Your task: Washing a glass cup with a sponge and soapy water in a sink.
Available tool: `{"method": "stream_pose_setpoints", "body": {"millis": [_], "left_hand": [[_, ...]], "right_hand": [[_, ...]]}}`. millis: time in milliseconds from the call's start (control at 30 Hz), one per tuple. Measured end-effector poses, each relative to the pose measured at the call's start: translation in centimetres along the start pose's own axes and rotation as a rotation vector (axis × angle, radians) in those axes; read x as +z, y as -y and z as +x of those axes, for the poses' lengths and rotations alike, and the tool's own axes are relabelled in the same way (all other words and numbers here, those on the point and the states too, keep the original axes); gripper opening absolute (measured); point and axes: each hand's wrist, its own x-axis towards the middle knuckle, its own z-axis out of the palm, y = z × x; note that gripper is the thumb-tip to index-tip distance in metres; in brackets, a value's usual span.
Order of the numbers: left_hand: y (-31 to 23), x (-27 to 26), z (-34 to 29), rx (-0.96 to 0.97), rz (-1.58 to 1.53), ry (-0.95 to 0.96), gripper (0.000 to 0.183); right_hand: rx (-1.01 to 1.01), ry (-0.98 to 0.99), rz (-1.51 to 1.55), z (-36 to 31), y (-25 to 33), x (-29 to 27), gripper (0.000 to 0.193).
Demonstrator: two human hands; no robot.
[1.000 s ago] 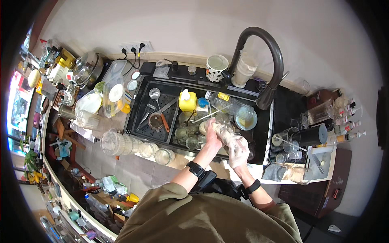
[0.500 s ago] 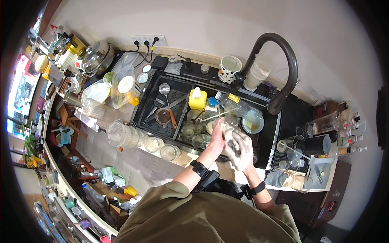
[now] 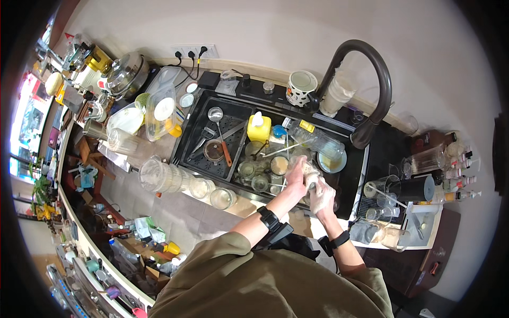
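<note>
My left hand point(image 3: 297, 174) and my right hand point(image 3: 321, 196) are close together over the right basin of the black sink point(image 3: 347, 199). White foam coats both. Their fingers curl around a pale, foam-covered thing point(image 3: 312, 171) whose kind is hidden. Left of my hands, the basin holds several glasses point(image 3: 246, 169) and a round vessel with tan liquid point(image 3: 279, 165). A clear plastic bottle point(image 3: 322, 143) lies beyond, beside a pale bowl point(image 3: 333, 161) with liquid in it. A yellow dispenser point(image 3: 259, 127) with a white top stands at the basin's far left.
A dark curved faucet point(image 3: 383, 69) arches behind on the right. The left basin holds a ladle point(image 3: 215, 114) and an orange-handled utensil point(image 3: 227, 153). Along the front edge stand glasses point(image 3: 222, 199) and a stack of clear cups point(image 3: 159, 174). More glassware point(image 3: 388, 185) crowds the right counter.
Both hands have drawn closer together. My right hand's fingers, spread before, are now curled in. The vessel with tan liquid shows more fully beside my left hand.
</note>
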Motion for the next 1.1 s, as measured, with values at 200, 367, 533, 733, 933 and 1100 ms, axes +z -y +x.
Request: {"method": "stream_pose_setpoints", "body": {"millis": [200,367,533,733,933,1100], "left_hand": [[0.9,-0.1,0.1,0.202,0.081,-0.039,0.022],[0.9,-0.1,-1.2,0.352,0.234,0.015,0.025],[-0.8,-0.6,-2.7,-0.038,0.099,0.423,0.031],[-0.8,0.5,-2.3,0.105,0.267,0.2,0.023],[-0.9,-0.6,-2.0,0.137,0.412,0.389,0.026],[-2.8,-1.9,-1.6,-0.333,0.085,0.85,0.045]], "right_hand": [[-0.074,0.048,0.245,0.8,-1.3,1.4,0.012],[0.588,0.286,1.244,0.6,-2.0,2.7,0.013],[0.642,0.17,1.737,0.7,-0.4,1.9,0.037],[-0.226,-0.067,0.14,0.1,-0.2,1.8,0.015],[0.299,0.272,0.788,-0.1,-0.4,2.1,0.01],[0.826,0.015,1.989,0.1,2.7,1.7,0.025]]}}
